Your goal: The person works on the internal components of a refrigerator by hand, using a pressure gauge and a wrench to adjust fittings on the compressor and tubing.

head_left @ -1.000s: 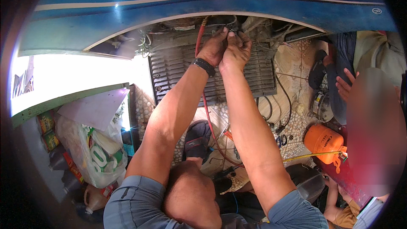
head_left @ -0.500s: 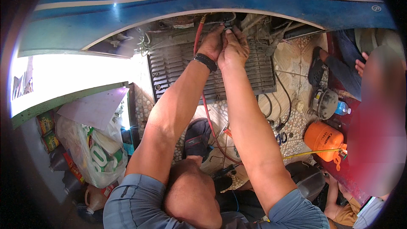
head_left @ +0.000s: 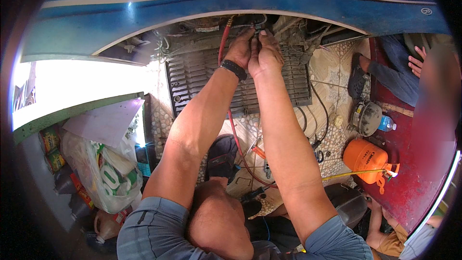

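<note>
Under the curved lower edge of a blue-and-white cabinet, both my arms reach to the exposed machinery. My left hand, with a black band at the wrist, is closed at a small dark fitting on a thin pipe. Close beside it, my right hand has its fingers bent and its thumb up against the same fitting. The fingers partly hide this fitting. A red hose with a brass end hangs just left of my left hand. Below my hands lies a dusty black louvred grille.
An orange gas cylinder with a yellow hose stands right, near a round metal tin and a bottle. Another person sits on a red surface. A plastic bag and bottles fill the left side.
My right hand has turned slightly, its fingers drawing in beside the fitting; my left hand stays nearly in place. At the right, the other person has leaned back and raised a hand.
</note>
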A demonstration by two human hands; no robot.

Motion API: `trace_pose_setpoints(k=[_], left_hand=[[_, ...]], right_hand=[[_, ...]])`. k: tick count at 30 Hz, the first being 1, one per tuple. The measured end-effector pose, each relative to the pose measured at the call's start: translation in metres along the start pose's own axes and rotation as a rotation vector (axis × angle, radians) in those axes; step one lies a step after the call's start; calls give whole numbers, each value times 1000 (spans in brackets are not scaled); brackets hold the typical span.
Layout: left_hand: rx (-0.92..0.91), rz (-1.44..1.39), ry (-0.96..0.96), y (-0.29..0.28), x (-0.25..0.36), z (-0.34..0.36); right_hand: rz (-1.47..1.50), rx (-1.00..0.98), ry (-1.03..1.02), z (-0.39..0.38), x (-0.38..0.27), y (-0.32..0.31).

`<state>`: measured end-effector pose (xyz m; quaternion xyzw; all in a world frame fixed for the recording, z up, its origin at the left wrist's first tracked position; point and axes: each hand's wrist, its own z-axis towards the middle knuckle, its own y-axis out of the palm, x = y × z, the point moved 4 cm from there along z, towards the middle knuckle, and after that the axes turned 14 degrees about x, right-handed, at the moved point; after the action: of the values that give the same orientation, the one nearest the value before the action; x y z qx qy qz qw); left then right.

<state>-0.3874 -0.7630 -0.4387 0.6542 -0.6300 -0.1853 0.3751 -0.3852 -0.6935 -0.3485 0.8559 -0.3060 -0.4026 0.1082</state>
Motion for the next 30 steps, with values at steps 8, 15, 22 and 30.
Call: trace_pose_setpoints(k=[8,15,22,30], left_hand=[[-73,8,-77,-5,-1,1],[17,-29,-73,4,-6,-7],[7,42,-44,3,0,-10],[-80,65,-123,-11,-1,4]], right_hand=[[-48,25,-118,-8,2,-8],[-165,9,-80,2,-11,1],[-67,-22,-124,-9,-1,1],[-223,4,-87,9,-2,3]])
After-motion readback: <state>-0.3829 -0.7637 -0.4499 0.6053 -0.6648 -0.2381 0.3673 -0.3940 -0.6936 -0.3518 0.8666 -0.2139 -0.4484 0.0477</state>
